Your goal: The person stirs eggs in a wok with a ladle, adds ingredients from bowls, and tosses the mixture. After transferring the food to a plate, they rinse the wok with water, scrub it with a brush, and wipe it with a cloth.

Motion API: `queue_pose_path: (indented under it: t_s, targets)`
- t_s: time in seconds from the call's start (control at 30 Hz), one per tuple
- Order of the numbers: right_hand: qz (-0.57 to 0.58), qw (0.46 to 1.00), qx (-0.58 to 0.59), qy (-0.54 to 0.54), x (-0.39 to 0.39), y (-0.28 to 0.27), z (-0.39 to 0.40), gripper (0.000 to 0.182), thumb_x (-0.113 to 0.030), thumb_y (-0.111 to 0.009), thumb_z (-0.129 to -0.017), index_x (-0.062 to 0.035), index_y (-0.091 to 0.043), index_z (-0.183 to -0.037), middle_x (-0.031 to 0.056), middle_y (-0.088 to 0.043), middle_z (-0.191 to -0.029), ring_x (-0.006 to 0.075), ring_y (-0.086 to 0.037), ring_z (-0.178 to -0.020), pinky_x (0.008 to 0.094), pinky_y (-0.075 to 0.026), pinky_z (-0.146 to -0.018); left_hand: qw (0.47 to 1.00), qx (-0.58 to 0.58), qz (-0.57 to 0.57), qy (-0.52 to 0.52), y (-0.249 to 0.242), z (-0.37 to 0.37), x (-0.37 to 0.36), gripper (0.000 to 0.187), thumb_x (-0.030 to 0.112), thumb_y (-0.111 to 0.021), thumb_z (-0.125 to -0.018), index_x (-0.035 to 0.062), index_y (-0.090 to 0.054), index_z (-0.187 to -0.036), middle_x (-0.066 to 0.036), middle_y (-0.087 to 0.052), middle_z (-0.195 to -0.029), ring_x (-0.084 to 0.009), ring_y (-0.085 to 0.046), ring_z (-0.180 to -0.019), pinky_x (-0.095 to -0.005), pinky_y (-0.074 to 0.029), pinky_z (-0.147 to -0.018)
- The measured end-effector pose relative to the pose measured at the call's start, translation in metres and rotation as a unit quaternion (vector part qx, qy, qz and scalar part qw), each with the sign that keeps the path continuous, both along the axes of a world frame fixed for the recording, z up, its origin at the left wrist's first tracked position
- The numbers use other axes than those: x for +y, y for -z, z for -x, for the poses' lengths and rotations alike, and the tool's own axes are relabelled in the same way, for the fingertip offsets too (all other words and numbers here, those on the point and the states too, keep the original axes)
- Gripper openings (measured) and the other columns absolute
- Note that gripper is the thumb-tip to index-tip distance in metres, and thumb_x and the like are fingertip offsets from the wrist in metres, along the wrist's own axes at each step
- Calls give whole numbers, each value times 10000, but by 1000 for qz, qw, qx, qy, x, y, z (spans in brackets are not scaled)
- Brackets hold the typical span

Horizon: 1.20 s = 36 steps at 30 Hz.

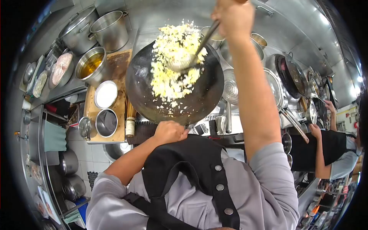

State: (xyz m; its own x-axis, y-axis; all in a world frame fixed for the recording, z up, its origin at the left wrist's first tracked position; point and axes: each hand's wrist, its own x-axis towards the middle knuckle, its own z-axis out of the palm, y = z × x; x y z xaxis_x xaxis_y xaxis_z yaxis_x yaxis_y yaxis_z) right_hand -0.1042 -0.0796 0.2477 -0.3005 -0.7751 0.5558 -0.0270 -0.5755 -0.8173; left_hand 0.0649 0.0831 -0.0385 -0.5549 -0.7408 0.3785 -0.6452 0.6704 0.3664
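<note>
A large dark wok (209, 90) stands in front of me, with yellow and white rice-like food (174, 80) spread up its middle and over its far edge. My right hand (235, 17) is wrapped round the handle of a metal ladle (205, 42), whose bowl lies in the food. At the wok's near rim, my left hand (170, 131) is closed on the rim or a handle there; its fingertips are partly hidden.
Left of the wok, a wooden board (92, 126) bears a white-filled bowl (105, 94) and a steel pot (106, 122). An oil pot (91, 67) stands behind. A perforated skimmer (230, 86) lies right of the wok. Another person (337, 153) works at far right.
</note>
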Motion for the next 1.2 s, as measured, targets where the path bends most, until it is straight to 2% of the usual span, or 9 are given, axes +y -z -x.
queue_pose_path:
  t_s: [0.1,0.17,0.23,0.4,0.5,0.57,0.9,1.03,1.2]
  targets:
    - [124,918,-74,-369,-41,19,47,134,-38,-699,-868,0,-571,-862,37,-546,-586,120,-514,-464,295,-434,-453,996,-64,-8,-67,-34,8,-43,353,356,-660,-840,109,-625,-590,-123,-613,-609,-347,-617,-576,-482,-485,-540]
    - [-9,997,79,-11,23,38,-8,125,-28,-698,-864,-5,-575,-861,38,-553,-588,118,-509,-458,289,-427,-447,994,48,74,-66,-24,16,-77,382,342,-632,-868,72,-604,-598,-135,-592,-614,-359,-601,-619,-483,-474,-573]
    - [40,990,-82,-108,-20,93,-13,140,-18,-717,-847,-4,-579,-871,51,-564,-592,119,-511,-453,293,-425,-436,992,48,77,-91,0,23,-72,391,342,-630,-869,78,-595,-582,-135,-593,-611,-356,-604,-619,-485,-476,-578]
    - [-3,999,37,14,2,-4,8,93,-106,-660,-898,-38,-598,-887,-7,-506,-593,104,-454,-453,275,-364,-418,1000,-25,-3,-8,2,2,0,398,405,-645,-832,108,-651,-567,-107,-619,-579,-308,-635,-589,-454,-496,-546]
    - [113,967,-9,-229,-33,17,46,195,-171,-727,-860,-30,-593,-837,57,-566,-608,129,-546,-496,288,-413,-463,998,-17,34,-59,-27,7,-45,392,353,-625,-866,104,-601,-564,-120,-600,-582,-345,-610,-574,-465,-485,-541]
    - [-8,997,74,19,23,39,-9,174,-124,-724,-863,-20,-585,-846,55,-563,-605,128,-541,-484,290,-423,-452,995,36,83,-41,-30,11,-68,405,342,-603,-880,85,-586,-568,-130,-599,-599,-351,-607,-593,-479,-480,-547]
    - [85,980,-22,-177,-13,23,25,133,-82,-679,-871,-21,-586,-798,33,-549,-567,122,-509,-470,300,-411,-458,995,-83,-4,-64,-34,5,-47,374,393,-609,-859,121,-648,-606,-93,-626,-606,-314,-620,-582,-458,-489,-539]
    - [26,998,-13,-61,-19,102,-13,146,-69,-735,-860,-3,-606,-852,47,-566,-587,119,-536,-478,274,-412,-449,994,47,79,-63,0,17,-66,420,367,-608,-871,73,-583,-572,-127,-589,-592,-346,-607,-590,-472,-489,-554]
    - [-3,998,-37,-43,-5,13,5,111,-114,-648,-920,-50,-577,-865,-25,-471,-580,101,-423,-438,279,-352,-414,999,-31,7,17,3,-7,-6,394,403,-650,-843,130,-631,-560,-96,-616,-591,-294,-623,-583,-448,-486,-516]
